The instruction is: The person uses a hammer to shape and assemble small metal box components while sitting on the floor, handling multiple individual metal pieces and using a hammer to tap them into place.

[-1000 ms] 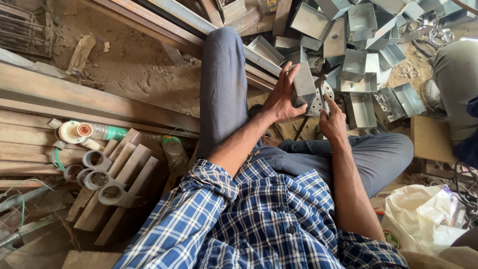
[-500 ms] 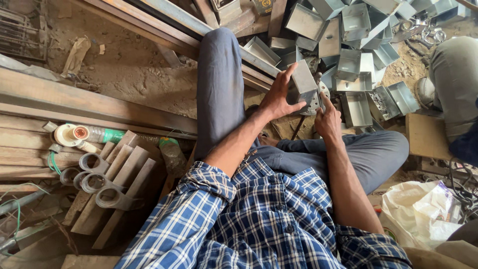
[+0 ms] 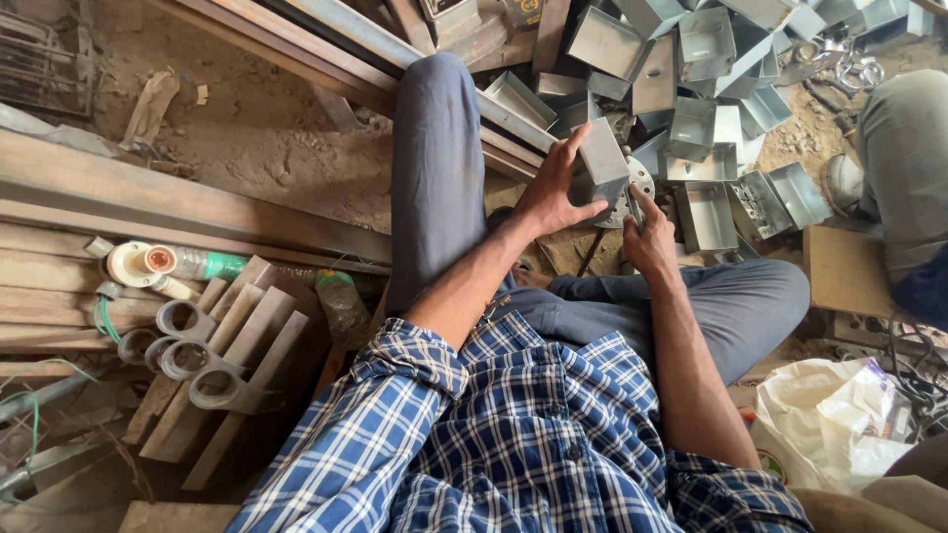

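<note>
Gripping a grey sheet-metal box [image 3: 600,158], the left hand [image 3: 549,195] wraps fingers over its top and side, holding it above the lap. R hand [image 3: 650,235] is closed on a thin metal tool [image 3: 632,205], tip just beside the box's lower edge w/ a round metal disc [image 3: 632,188] behind. More open metal boxes [image 3: 691,44] lie piled beyond; white plastic bag [image 3: 829,415] at right.

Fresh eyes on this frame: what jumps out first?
Centre top, the left hand grips a grey metal box while the right hand works at its lower edge with a small tool, too small to identify. Behind them, top right, lies a heap of open metal boxes. Far left, metal clamps sit on stacked wooden planks.
</note>
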